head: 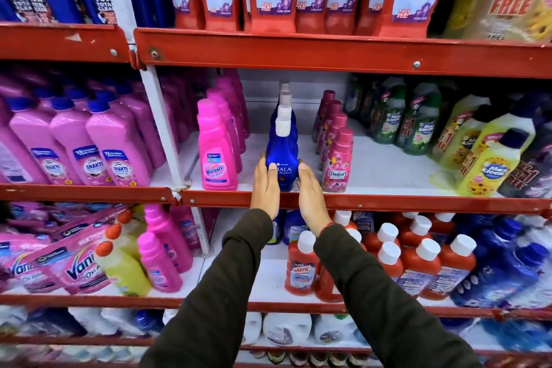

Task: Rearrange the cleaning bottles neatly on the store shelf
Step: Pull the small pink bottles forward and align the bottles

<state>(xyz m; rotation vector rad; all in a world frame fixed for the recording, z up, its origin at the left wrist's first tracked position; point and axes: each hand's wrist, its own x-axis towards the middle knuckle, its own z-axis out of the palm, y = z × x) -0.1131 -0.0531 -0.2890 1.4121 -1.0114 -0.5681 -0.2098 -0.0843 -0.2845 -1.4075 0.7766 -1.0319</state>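
Head view: both hands cupped around front blue spray bottle [282, 158] at front edge of middle red shelf [388, 202]. Left hand [265, 185] flat, fingers extended, thumb on label; right hand [310, 191] likewise flat against opposite side. Neither clenched; bottle pressed between palms, upright, base on shelf. Left of bottle: pink Vanish bottle [217, 152]. Right of bottle: Comfort bottle [339, 163].

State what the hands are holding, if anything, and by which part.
Both hands, left and right, clasp the front blue spray bottle by the sides of its lower body, at the shelf's front edge.
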